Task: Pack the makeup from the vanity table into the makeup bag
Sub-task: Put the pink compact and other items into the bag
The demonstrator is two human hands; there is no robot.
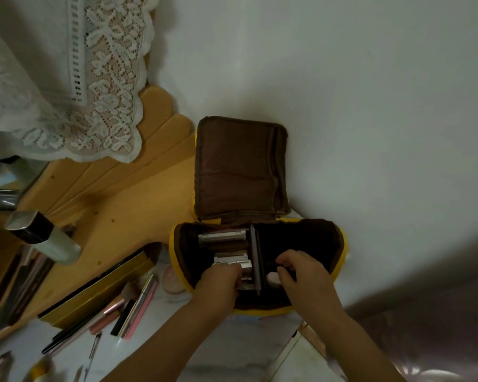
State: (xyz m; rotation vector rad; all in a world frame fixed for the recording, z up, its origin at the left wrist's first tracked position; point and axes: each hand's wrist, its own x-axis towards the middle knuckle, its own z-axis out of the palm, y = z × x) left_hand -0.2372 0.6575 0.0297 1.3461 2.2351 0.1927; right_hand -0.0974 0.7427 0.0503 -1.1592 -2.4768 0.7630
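Makeup bag (260,271), yellow outside and brown within, sits open on the worktop (232,340) against the wall. Left hand (221,279) grips a silver case (243,264); right hand (301,271) curls inside, its hold unclear.

The makeup bag (260,260) sits on the vanity table (116,216) against the wall (342,106). Pencils (138,307) and a box (94,293) lie left of it.
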